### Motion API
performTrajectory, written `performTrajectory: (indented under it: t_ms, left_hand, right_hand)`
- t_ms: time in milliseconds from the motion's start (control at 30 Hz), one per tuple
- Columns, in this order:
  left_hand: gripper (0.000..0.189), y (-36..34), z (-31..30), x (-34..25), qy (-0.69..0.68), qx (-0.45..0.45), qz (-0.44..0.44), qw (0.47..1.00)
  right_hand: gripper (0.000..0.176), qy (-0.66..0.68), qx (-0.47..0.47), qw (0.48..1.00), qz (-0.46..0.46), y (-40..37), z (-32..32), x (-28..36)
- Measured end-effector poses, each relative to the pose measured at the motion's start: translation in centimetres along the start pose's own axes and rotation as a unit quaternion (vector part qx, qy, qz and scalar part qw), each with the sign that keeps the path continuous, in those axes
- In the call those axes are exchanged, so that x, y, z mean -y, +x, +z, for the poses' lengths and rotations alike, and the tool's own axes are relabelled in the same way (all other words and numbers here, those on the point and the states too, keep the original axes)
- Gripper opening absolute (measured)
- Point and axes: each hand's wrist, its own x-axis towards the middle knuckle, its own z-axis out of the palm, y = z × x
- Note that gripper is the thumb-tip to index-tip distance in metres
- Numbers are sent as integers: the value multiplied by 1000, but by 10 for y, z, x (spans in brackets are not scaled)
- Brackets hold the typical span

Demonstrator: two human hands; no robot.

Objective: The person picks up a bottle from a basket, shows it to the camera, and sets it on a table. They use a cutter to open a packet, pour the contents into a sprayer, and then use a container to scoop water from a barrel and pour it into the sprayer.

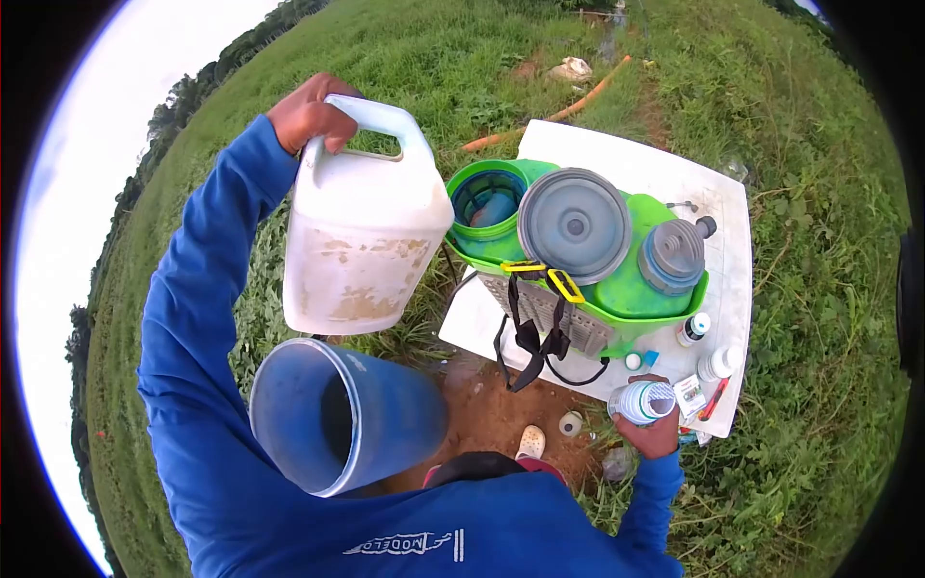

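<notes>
My left hand [313, 114] is closed around the handle of a big white jug [356, 241], its side stained brown. The jug is held up, its right side by the open mouth of a green backpack sprayer [626, 313]. A dark blue strainer [482, 197] shows inside that mouth. Beside the mouth, a wide grey lid [575, 222] lies on top of the sprayer. At the table's near right edge, my right hand [653, 439] grips a small white bottle [634, 401] with blue markings. Its contents cannot be made out.
The sprayer stands on a white table [665, 164] with black straps hanging off its front. Small bottles [715, 363], a box [689, 396] and a red tool [714, 400] crowd the right corner. An open blue barrel [395, 414] stands at my left; an orange hose [588, 98] lies beyond.
</notes>
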Motion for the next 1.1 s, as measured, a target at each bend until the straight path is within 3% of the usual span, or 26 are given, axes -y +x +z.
performTrajectory:
  t_ms: [267, 433, 767, 933, 1067, 1100]
  left_hand:
    - [12, 45, 15, -7, 85, 80, -20, 993]
    - [13, 63, 11, -12, 98, 126, -36, 987]
    - [17, 76, 19, -29, 132, 142, -46, 980]
    - [18, 78, 27, -31, 128, 104, -60, 984]
    - [20, 85, 25, -27, 139, 123, -39, 982]
    - [19, 89, 23, -19, 147, 145, 27, 978]
  right_hand:
    - [90, 0, -22, 999, -30, 23, -13, -8]
    - [102, -6, -3, 1000, 27, 31, -15, -6]
    - [92, -9, 36, 999, 12, 40, -9, -18]
    - [93, 0, 41, 999, 18, 39, -7, -23]
    - [95, -34, 62, 998, 0, 38, -9, -31]
    - [96, -32, 58, 998, 5, 37, -8, -31]
